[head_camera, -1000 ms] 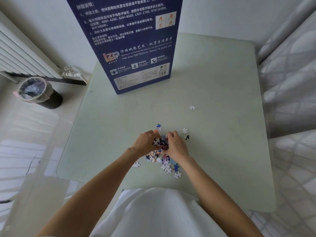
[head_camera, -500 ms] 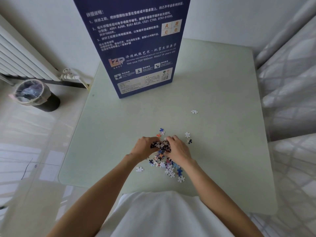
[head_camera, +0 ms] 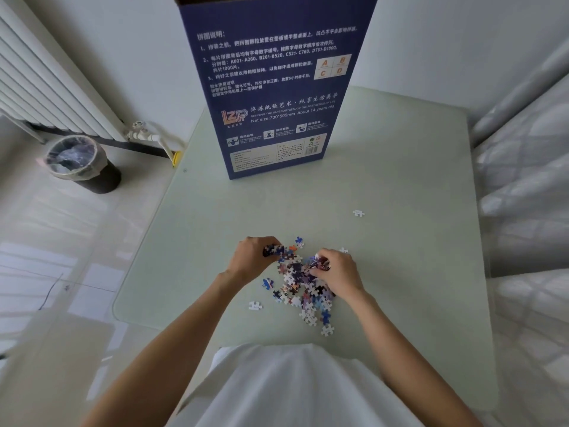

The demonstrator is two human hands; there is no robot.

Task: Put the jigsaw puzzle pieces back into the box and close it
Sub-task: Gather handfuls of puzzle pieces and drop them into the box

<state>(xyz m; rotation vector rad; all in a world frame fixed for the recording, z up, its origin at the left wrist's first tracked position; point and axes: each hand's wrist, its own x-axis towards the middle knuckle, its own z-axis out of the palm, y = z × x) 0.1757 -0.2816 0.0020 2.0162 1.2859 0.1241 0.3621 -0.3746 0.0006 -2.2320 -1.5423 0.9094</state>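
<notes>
Both hands hold clumps: left hand (head_camera: 254, 260), right hand (head_camera: 337, 269) over the puzzle pieces (head_camera: 303, 288). Cup tight before lifting to the box (head_camera: 277, 87).

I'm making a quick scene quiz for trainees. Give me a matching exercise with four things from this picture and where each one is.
Things:
1. puzzle box
2. waste bin
3. lone white piece
4. left hand

Places or states:
A. on the floor beside the radiator
B. gripping a bunch of puzzle pieces
C. standing upright at the far side of the table
D. lying apart on the table, to the right of the pile

Pairs: 1-C, 2-A, 3-D, 4-B
</notes>
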